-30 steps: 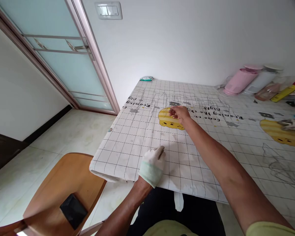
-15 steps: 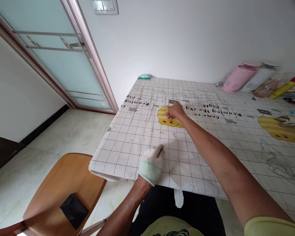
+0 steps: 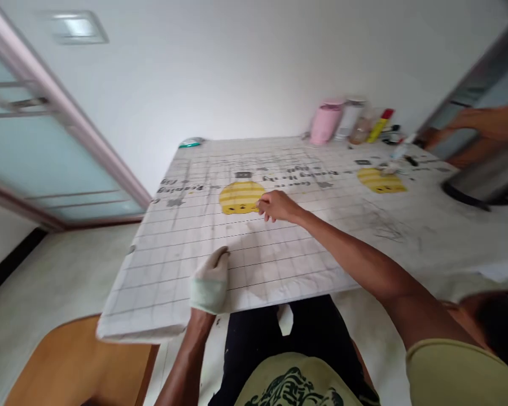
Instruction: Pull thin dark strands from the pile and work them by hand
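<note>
Resting on gridded cloth [image 3: 169, 242] — fabric-gloved left hand [image 3: 211, 273]; right hand [image 3: 278, 206] bare, curled.

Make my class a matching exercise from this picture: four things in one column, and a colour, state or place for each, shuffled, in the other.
Column one
1. Left hand
2. Right hand
3. Pink object
4. Chair

Column two
A. Near the back edge of the tablecloth, by the wall
B. Bare, at a yellow printed face
C. Brown, at the picture's lower left
D. In a whitish glove with a pale green cuff

Right pairs: 1-D, 2-B, 3-A, 4-C
</note>
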Demonstrator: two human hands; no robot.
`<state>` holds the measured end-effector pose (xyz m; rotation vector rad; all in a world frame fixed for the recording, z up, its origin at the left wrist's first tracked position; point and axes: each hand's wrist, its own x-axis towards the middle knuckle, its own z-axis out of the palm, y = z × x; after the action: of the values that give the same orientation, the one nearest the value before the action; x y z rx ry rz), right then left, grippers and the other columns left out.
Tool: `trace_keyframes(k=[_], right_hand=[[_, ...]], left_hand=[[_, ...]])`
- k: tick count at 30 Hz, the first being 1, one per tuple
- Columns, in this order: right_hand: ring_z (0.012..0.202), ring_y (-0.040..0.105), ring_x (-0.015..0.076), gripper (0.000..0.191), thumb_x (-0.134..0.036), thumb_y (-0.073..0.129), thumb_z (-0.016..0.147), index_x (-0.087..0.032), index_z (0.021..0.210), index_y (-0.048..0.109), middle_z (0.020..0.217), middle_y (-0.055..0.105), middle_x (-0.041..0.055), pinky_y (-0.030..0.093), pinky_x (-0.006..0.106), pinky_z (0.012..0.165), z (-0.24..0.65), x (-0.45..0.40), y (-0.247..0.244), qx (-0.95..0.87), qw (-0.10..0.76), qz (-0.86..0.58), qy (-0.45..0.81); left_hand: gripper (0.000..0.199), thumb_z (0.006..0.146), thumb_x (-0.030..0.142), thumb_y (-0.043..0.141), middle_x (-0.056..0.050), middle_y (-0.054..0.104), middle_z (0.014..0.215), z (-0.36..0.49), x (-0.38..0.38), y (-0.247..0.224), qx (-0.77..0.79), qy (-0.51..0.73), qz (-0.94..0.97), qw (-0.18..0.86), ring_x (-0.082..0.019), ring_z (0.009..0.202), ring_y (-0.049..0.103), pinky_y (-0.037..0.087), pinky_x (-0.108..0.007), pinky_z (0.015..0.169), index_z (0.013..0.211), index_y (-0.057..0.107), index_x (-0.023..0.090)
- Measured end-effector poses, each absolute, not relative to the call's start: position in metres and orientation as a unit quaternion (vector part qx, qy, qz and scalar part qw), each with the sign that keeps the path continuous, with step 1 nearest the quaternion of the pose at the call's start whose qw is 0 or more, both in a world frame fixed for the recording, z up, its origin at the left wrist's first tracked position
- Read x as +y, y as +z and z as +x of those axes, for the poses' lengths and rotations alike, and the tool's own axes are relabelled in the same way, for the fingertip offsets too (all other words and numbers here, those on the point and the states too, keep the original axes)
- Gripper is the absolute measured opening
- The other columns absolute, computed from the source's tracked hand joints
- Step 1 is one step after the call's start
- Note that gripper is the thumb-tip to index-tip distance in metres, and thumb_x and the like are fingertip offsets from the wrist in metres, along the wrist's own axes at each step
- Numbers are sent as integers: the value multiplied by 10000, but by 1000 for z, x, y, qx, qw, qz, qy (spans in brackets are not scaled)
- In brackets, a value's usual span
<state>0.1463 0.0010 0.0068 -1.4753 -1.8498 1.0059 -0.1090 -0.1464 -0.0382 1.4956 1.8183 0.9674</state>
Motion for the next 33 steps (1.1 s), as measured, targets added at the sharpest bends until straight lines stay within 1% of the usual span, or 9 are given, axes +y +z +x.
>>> trace_keyframes(k=[4,7,8,11,15,20,22,28,33], right_hand=[[696,748,160,246,-321,618,1012,-199,824,719,877,790,36,505,241,572,228,-81,15,-736,232,-536,343],[694,717,175,224,-278,614,982,-203,813,742,749,748,17,470,266,627,311,-123,18,-725,200,-616,236],[695,714,181,204,-274,618,972,-202,850,765,754,753,20,467,274,639,342,-131,18,-701,205,-652,204],[746,729,202,210,-247,605,951,-186,930,805,829,790,49,490,289,697,434,-142,16,-616,213,-749,122],[948,741,262,230,-182,608,892,-164,921,835,991,823,107,506,318,805,514,-137,11,-560,136,-817,13],[1030,726,273,265,-233,601,952,-160,1027,844,1103,815,128,502,323,829,526,-103,3,-594,64,-802,15],[1000,720,271,234,-236,629,947,-160,1007,842,1070,811,136,496,325,815,519,-85,0,-605,47,-794,29],[947,693,277,159,-133,684,861,-118,943,819,1040,789,197,480,330,788,505,-50,-8,-611,24,-789,56],[846,667,259,164,-234,676,890,-126,885,799,882,764,157,466,329,754,509,-55,0,-608,51,-790,59]], left_hand=[[341,978,420,589,-3,808,1302,-108,-141,-33,720,331,544,275,-285,1341,688,471,-419,1240,1184,834,302],[377,975,466,586,7,787,1354,-107,-138,-32,732,303,548,269,-302,1375,660,430,-448,1271,1228,826,324],[385,974,475,585,8,780,1369,-107,-138,-32,735,296,549,267,-308,1386,651,423,-456,1276,1238,823,327],[398,975,486,579,15,773,1382,-106,-139,-31,743,288,546,259,-306,1406,635,401,-462,1290,1258,811,330],[401,984,492,570,21,771,1385,-103,-139,-29,749,282,546,247,-299,1413,630,386,-452,1301,1266,802,325],[401,993,497,555,24,756,1415,-97,-142,-24,761,260,548,230,-293,1417,627,385,-438,1300,1256,800,319],[410,988,499,560,18,745,1436,-93,-142,-21,767,250,547,222,-304,1416,627,395,-443,1293,1268,797,314],[431,967,499,577,-14,735,1454,-88,-142,-17,774,239,546,215,-333,1409,629,413,-470,1276,1279,795,296],[425,948,497,601,-5,736,1453,-93,-139,-24,764,246,553,225,-344,1406,628,395,-486,1286,1281,794,317]])
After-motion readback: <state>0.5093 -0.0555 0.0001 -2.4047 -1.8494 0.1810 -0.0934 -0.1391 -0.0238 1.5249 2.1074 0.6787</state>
